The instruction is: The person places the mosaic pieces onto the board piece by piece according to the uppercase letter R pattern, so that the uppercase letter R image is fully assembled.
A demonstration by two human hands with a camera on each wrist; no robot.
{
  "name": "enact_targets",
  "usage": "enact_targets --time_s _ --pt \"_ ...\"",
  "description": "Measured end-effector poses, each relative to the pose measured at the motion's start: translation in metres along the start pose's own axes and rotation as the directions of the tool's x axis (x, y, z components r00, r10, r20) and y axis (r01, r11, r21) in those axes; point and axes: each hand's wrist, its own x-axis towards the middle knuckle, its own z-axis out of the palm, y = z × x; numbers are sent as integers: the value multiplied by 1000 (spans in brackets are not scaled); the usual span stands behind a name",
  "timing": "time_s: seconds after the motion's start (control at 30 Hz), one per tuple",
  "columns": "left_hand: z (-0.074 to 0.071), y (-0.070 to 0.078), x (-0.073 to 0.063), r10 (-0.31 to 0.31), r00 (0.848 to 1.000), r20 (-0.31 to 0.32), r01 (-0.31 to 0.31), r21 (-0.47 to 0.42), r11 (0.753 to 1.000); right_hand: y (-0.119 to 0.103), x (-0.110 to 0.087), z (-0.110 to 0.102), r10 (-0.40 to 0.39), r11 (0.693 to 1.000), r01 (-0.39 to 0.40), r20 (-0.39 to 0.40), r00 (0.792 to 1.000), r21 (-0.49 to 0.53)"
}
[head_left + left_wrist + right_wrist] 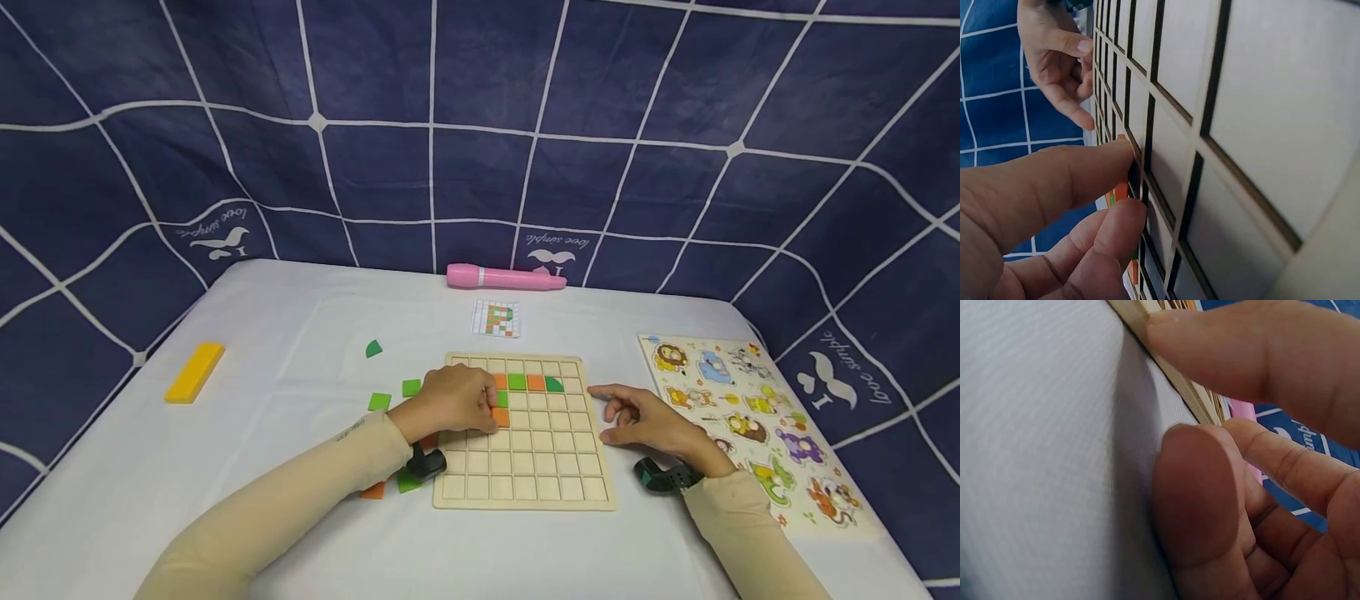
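A wooden grid board (pixel 555 462) lies on the white table. Its second row shows orange and green squares, ending in a green quarter-round piece (pixel 553 384). My left hand (pixel 457 398) reaches over the board's left part, thumb and fingertips at an orange tile (pixel 501 417) below a green square (pixel 502 400). The left wrist view shows this orange tile (pixel 1121 186) between thumb and finger, partly hidden by them. My right hand (pixel 648 423) touches the board's right edge with extended index finger and thumb; its other fingers curl loosely. In the right wrist view the thumb meets the board's rim (pixel 1182 387).
Loose green tiles (pixel 379 402) and orange tiles (pixel 372 492) lie left of the board, some behind the left arm. A pattern card (pixel 497 319) and pink tube-shaped object (pixel 506 277) lie beyond. A yellow block (pixel 195 372) is far left, an animal puzzle (pixel 738 400) right.
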Motion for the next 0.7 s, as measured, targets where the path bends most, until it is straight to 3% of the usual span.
enact_targets --time_s 0.23,0.7 --pt "1 0 1 -4 1000 22 3 14 1000 -1 1 0 11 1000 -11 -1 1000 3" --pt "-6 -10 -7 13 999 49 -9 -70 998 -1 1 0 7 1000 -7 -4 1000 -5"
